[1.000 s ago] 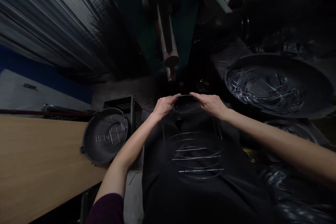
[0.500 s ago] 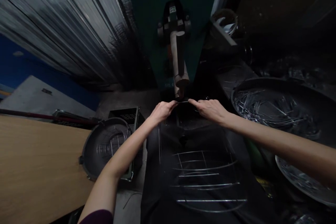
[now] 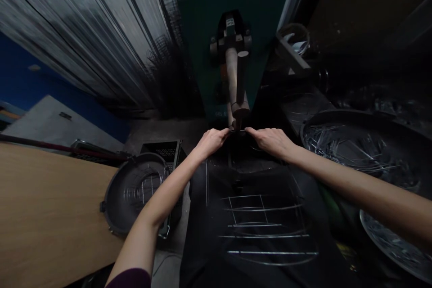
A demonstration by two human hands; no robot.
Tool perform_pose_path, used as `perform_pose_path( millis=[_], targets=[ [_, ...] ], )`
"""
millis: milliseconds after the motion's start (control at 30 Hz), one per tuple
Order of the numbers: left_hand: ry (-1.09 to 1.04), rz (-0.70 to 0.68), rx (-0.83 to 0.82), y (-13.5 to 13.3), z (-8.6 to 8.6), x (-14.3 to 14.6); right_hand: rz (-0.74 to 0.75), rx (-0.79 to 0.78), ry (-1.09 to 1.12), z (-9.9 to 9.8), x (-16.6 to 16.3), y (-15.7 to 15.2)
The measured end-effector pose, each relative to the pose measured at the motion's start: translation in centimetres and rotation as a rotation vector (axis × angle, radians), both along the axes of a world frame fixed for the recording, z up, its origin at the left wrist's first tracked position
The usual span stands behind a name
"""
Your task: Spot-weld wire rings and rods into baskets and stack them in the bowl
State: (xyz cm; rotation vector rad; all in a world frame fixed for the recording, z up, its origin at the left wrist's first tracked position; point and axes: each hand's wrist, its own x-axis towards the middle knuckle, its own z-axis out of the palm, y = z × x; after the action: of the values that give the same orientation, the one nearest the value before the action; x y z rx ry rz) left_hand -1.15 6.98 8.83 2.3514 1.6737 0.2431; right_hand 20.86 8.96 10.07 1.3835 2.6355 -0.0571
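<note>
A wire (image 3: pixel 240 132) was pinched by the left hand (image 3: pixel 213 141) and right hand (image 3: pixel 272 141), kinda strung between them; the rack (image 3: pixel 263 236) was seen below both, and a rod (image 3: pixel 241 108) was positioned just above.

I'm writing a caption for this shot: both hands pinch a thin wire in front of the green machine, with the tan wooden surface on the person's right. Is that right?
Not quite: the tan wooden surface is on the person's left, as the head view shows. The rest stands: the left hand and right hand pinch a thin wire in front of the green machine.
</note>
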Motion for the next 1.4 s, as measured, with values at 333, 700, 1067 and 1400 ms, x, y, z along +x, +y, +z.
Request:
perform_pose_path(
  millis=[333, 700, 1067, 1400],
  targets=[
    [0.004, -0.003, 0.026, -0.2, 0.2, 0.2, -0.022, -0.015, 0.004, 0.3, -0.1, 0.0],
    [-0.158, 0.019, -0.052, -0.4, 0.0, -0.3, -0.072, -0.022, 0.126, -0.4, 0.3, 0.3],
    [-0.141, 0.027, -0.025, -0.1, -0.2, 0.5, -0.143, -0.044, 0.162, -0.9, 1.1, 0.4],
    [-0.15, 0.045, 0.003, -0.8, 0.4, -0.8, -0.122, -0.06, 0.206, -0.9, -0.4, 0.2]
  ],
)
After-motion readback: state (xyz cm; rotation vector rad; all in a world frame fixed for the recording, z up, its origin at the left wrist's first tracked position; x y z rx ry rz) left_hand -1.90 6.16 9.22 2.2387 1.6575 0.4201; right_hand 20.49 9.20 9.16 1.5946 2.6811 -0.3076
